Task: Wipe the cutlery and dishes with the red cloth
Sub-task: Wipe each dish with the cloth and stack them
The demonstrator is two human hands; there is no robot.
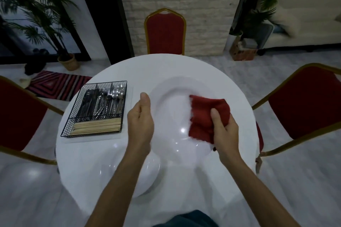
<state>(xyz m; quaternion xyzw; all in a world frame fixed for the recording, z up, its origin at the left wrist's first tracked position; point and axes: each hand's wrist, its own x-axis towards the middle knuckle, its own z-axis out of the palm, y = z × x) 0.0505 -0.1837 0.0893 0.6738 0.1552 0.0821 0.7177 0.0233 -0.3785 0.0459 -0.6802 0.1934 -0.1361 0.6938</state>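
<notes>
- Head view: there is one large white plate (pixel 171 101) with a wide flat rim and a shallow middle. It is glossy, with small spots of light on it, and is over the middle of the round white table (pixel 83 153).
- One red cloth (pixel 204 114) is folded into a thick pad of dark red, with slightly rough edges. It lies on the right part of the plate's inner face.
- The left hand (pixel 141 118) grips the plate at its left rim. The thumb points up along the rim and the other fingers are curled round the edge, their tips hidden.
- The right hand (pixel 224 131) holds the cloth. The thumb presses on top of it and the fingers are curled under the fold.
- One more white dish (pixel 149 175) shows under the near edge of the plate, just beside the left forearm.
- One black wire basket (pixel 103 82) stands on the left of the table with four compartments: knives (pixel 88 101), forks (pixel 104 103), spoons (pixel 118 93) and, across the near side, wooden chopsticks (pixel 97 126). I cannot count the pieces.
- Three red chairs with gold frames stand around the table: far chair (pixel 165 33), left chair (pixel 18 112), right chair (pixel 304 107).
</notes>
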